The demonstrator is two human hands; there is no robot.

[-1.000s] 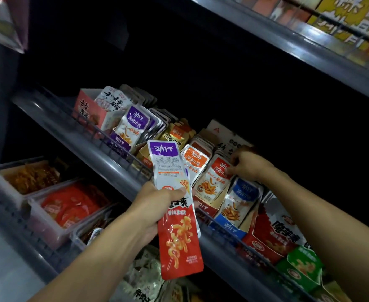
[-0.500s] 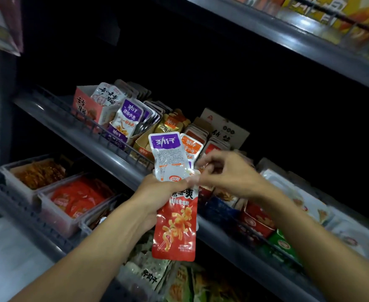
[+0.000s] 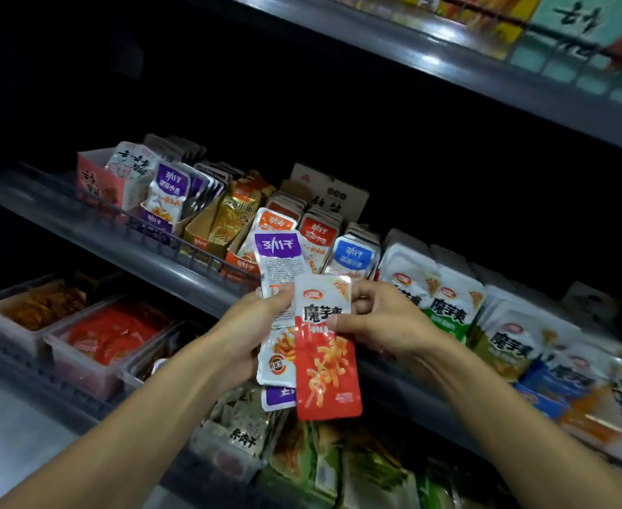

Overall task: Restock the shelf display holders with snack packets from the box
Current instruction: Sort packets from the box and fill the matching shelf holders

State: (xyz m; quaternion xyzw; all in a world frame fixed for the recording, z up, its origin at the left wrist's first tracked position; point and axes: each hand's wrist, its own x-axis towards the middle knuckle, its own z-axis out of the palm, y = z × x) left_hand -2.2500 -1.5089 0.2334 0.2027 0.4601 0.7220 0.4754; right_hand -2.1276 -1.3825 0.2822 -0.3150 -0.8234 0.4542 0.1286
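From the head camera we face a dark store rack with grey metal shelves, dimly lit and black at the back. Our left hand [image 3: 245, 334] grips a small stack of packets [image 3: 278, 273], the top one white with a purple band, the thumb pressing across their middle. Our right hand [image 3: 379, 321] pinches the red packet [image 3: 326, 365] by its white upper part, thumb in front and fingers curled behind; this packet hangs upright, overlapping the stack, just in front of the shelf edge [image 3: 177, 266]. Beyond both hands, on the middle shelf, holders [image 3: 195, 240] stand in a row behind a wire rail, filled with purple, gold, orange, red and blue packets. To the right of our right hand lie white packs with green labels [image 3: 448, 310]. Below and left of our left hand, clear bins [image 3: 59, 347] hold red and brown snacks. Under our hands more bags [image 3: 243, 431] fill the lower shelf. Above, another shelf [image 3: 448, 64] carries blurred boxes.
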